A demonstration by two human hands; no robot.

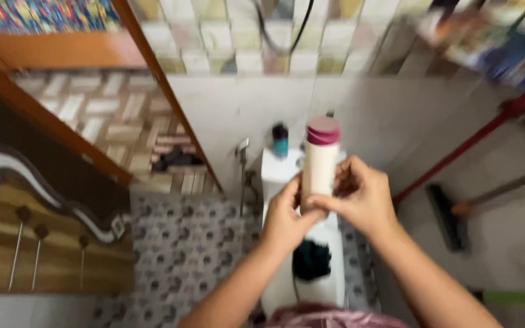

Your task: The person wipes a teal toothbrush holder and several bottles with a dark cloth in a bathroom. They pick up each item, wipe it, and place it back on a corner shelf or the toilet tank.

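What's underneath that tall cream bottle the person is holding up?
Below the bottle, held by the left hand and right hand, stands a white toilet with something dark in its bowl. The hands cover the bottle's base and part of the toilet.

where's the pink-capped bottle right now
The pink-capped bottle is at the centre of the head view, upright, held by the left hand and right hand above the white toilet.

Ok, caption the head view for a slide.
Both hands, left hand and right hand, grip a cream bottle with pink cap above a white toilet.

Cream bottle with pink cap; floor seemingly grey-patterned.
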